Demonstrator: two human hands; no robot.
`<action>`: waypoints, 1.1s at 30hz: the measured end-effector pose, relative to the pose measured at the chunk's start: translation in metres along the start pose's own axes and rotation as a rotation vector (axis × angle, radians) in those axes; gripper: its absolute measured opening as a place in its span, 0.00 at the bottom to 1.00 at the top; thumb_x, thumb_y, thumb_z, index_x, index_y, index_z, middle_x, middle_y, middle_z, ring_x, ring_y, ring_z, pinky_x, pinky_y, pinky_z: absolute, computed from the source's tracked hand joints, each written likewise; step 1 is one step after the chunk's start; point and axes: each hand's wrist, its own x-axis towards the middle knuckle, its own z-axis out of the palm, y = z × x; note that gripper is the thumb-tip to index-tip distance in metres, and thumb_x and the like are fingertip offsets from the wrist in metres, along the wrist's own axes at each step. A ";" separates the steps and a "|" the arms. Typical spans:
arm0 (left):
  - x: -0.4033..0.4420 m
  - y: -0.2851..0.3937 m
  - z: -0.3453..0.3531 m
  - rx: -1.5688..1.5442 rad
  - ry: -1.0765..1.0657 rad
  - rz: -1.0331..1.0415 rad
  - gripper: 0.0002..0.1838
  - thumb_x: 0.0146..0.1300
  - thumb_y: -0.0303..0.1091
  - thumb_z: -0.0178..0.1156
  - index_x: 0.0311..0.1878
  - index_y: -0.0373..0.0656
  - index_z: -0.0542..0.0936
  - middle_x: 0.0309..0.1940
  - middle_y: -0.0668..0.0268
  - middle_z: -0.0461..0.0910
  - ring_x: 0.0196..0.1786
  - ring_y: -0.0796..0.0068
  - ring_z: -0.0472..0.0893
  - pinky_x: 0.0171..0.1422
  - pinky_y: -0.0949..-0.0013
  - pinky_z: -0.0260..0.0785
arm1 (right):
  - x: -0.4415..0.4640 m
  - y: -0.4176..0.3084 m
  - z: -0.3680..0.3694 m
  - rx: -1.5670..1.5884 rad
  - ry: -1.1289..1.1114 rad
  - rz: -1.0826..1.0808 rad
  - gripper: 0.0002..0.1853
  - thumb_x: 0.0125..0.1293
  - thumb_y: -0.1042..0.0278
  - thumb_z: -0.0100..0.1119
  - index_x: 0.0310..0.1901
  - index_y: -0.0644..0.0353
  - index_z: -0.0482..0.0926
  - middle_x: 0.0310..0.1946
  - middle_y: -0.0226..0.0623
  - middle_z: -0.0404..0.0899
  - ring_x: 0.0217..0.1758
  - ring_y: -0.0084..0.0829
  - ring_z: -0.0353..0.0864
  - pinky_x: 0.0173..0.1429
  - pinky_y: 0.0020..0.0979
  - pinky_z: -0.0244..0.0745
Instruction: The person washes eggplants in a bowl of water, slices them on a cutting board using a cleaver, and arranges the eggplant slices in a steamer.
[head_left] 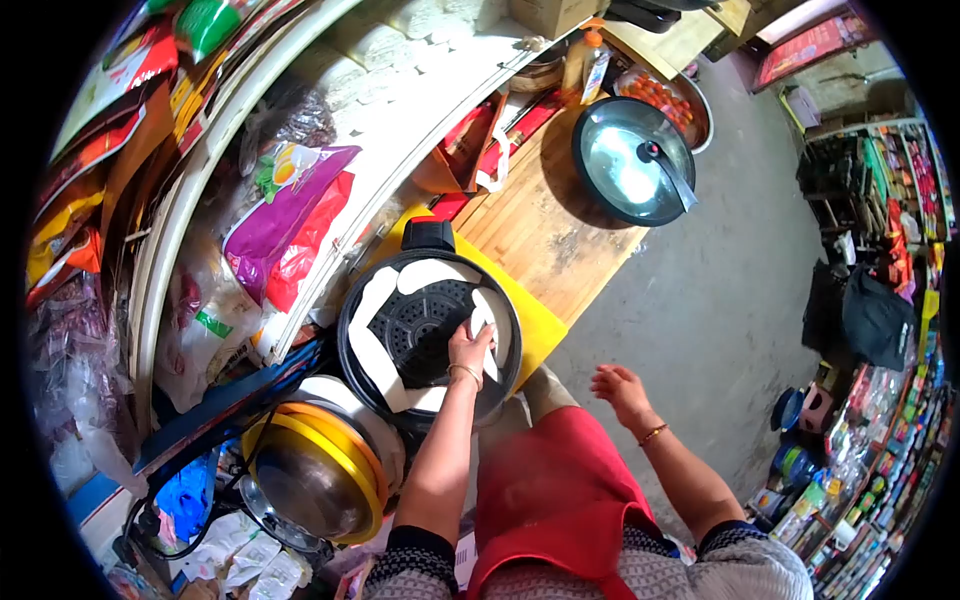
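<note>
A black round pot [347,352] with a perforated steamer plate [412,325] inside stands on the yellow board. Flat white pieces [376,350], whose kind I cannot make out, are set around the edge of the plate. My left hand [470,352] reaches into the pot at its right side, its fingers closed on a white piece [489,362]. Over the floor to the right of the pot, my right hand [622,394] hangs free, fingers loosely apart and holding nothing.
The yellow board [545,335] lies on a wooden table [540,225]. Farther along stand a wok with a glass lid [620,160] and a bowl of red fruit or vegetables [660,95]. Yellow basins [325,490] are at the lower left, and packed shelves [880,430] line the right.
</note>
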 end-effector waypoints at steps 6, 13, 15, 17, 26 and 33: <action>-0.003 -0.014 -0.037 0.291 0.102 0.157 0.17 0.60 0.34 0.58 0.48 0.34 0.72 0.37 0.59 0.77 0.29 0.71 0.79 0.31 0.70 0.73 | -0.009 0.063 -0.120 0.045 0.230 0.087 0.12 0.65 0.68 0.48 0.47 0.64 0.72 0.35 0.42 0.78 0.34 0.32 0.79 0.37 0.29 0.76; -0.024 -0.034 -0.058 0.658 -0.059 0.309 0.15 0.57 0.37 0.61 0.41 0.35 0.78 0.36 0.54 0.80 0.39 0.61 0.80 0.45 0.66 0.70 | -0.063 0.152 -0.171 0.017 0.283 0.100 0.11 0.66 0.68 0.47 0.45 0.65 0.71 0.34 0.41 0.77 0.32 0.31 0.79 0.36 0.28 0.76; -0.016 -0.042 -0.057 0.926 0.130 0.482 0.13 0.57 0.35 0.59 0.41 0.37 0.78 0.34 0.52 0.78 0.39 0.54 0.78 0.45 0.61 0.69 | -0.077 0.171 -0.180 0.028 0.276 0.121 0.12 0.66 0.67 0.47 0.45 0.66 0.71 0.34 0.41 0.77 0.32 0.32 0.79 0.36 0.28 0.76; 0.001 -0.050 -0.065 0.745 0.273 0.596 0.10 0.61 0.33 0.54 0.38 0.36 0.78 0.33 0.51 0.77 0.37 0.55 0.76 0.44 0.61 0.68 | -0.096 0.181 -0.186 0.032 0.232 0.097 0.12 0.66 0.67 0.47 0.45 0.65 0.71 0.34 0.41 0.77 0.32 0.32 0.79 0.36 0.28 0.76; -0.101 -0.028 -0.051 -0.083 0.466 0.119 0.29 0.56 0.18 0.50 0.62 0.37 0.57 0.46 0.57 0.66 0.36 0.68 0.73 0.39 0.67 0.76 | -0.099 0.184 -0.275 0.166 0.327 0.112 0.12 0.67 0.67 0.46 0.46 0.64 0.71 0.34 0.40 0.77 0.32 0.32 0.79 0.35 0.28 0.76; -0.094 -0.042 -0.036 1.265 0.526 0.216 0.28 0.48 0.32 0.67 0.55 0.44 0.73 0.46 0.53 0.77 0.46 0.56 0.78 0.52 0.62 0.70 | -0.084 0.111 -0.364 0.184 0.362 0.024 0.11 0.67 0.65 0.48 0.45 0.63 0.72 0.34 0.38 0.77 0.33 0.30 0.79 0.35 0.28 0.75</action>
